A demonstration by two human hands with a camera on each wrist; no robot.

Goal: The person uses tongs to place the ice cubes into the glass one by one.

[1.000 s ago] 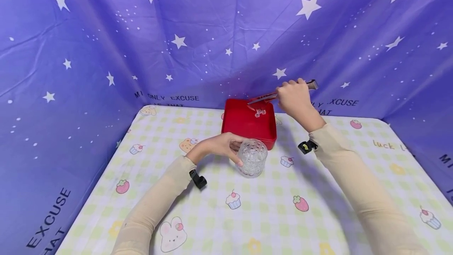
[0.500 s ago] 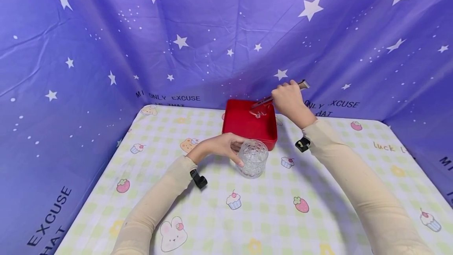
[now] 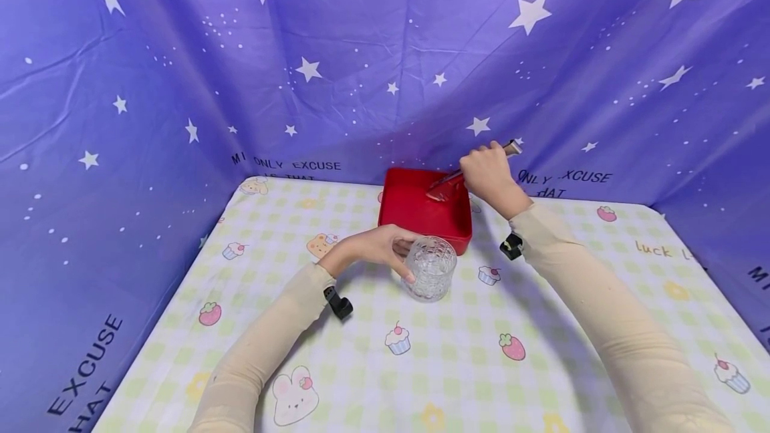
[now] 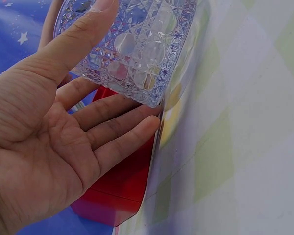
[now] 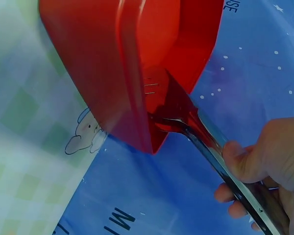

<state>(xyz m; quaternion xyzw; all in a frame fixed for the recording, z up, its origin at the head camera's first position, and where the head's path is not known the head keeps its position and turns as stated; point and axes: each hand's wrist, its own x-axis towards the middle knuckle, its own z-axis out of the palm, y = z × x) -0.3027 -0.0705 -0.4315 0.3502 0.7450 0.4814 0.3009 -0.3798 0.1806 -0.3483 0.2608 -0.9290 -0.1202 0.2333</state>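
My left hand holds a clear, cut-pattern glass from its left side, standing on the cloth just in front of the red box. In the left wrist view the thumb lies on the near side of the glass, and the other fingers reach behind and below it. My right hand grips metal tongs by the handle. Their broad slotted end is down inside the open red box. What lies between the tips is hidden.
The red box stands at the far edge of the table, against the purple star-printed curtain. A checked cloth with cartoon prints covers the table. Black straps with cameras sit on both wrists.
My right hand has moved slightly left and down, lowering the tongs into the red box; small clear pieces near their tips earlier are hard to see now. The left hand and glass have stayed put.
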